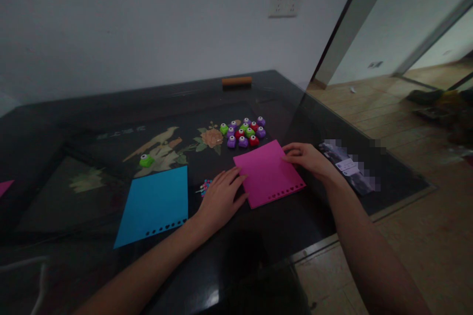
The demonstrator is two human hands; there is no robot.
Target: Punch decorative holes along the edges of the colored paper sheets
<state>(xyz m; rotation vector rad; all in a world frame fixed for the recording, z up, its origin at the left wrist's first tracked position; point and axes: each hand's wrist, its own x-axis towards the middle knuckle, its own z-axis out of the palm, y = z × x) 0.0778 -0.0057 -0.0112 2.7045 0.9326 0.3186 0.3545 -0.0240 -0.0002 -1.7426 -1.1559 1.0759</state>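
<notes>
A pink paper sheet with a row of punched holes along its near edge lies on the dark glass table. My left hand rests flat on the table, fingertips touching the sheet's left edge. My right hand lies on the sheet's right corner, fingers spread. A blue paper sheet, also punched along its near edge, lies to the left. Small paper cut-outs sit between the two sheets, beside my left hand.
A cluster of several small purple, green and red craft punches stands beyond the pink sheet; a lone green punch sits further left. A packet lies at the right, a wooden block at the far edge. The table's edge runs right of my right arm.
</notes>
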